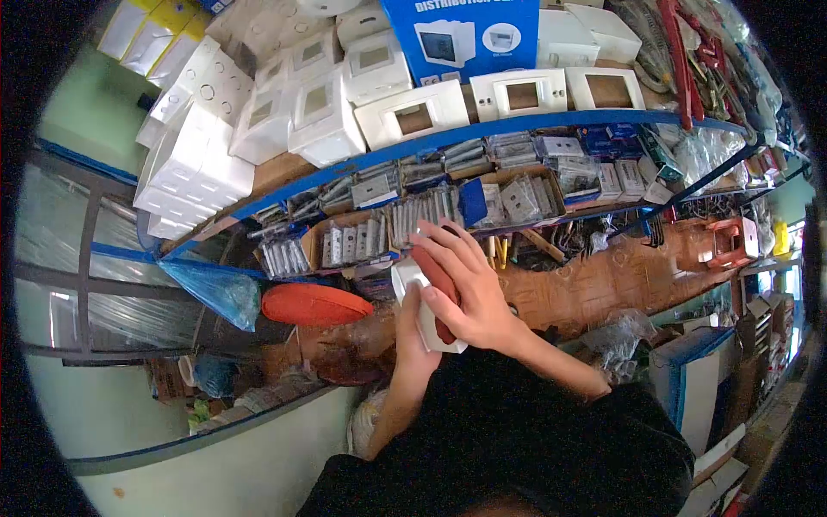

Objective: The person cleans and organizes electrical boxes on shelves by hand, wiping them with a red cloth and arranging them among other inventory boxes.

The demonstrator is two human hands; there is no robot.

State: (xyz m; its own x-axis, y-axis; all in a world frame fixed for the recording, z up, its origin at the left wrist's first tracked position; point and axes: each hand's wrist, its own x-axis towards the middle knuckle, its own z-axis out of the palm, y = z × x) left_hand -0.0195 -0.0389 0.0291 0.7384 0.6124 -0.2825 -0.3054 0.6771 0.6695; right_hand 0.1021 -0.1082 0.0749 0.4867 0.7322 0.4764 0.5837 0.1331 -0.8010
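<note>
My two hands meet in front of a crowded shelf. My left hand [415,338] comes up from below and grips a small white plastic box [407,277] by its lower side. Spread over the top of the box, my right hand [465,284] also covers a red-brown piece [438,274] pressed against it. That piece is mostly hidden under my fingers. Both arms wear black sleeves [534,431].
A blue-edged shelf [517,125] carries white switch boxes [412,114] and a blue carton [461,34]. Below are trays of small packed parts [517,198], orange-brown boxes [620,267], a red oval item [314,303] and a blue plastic bag [215,289]. Tools hang at the upper right [689,60].
</note>
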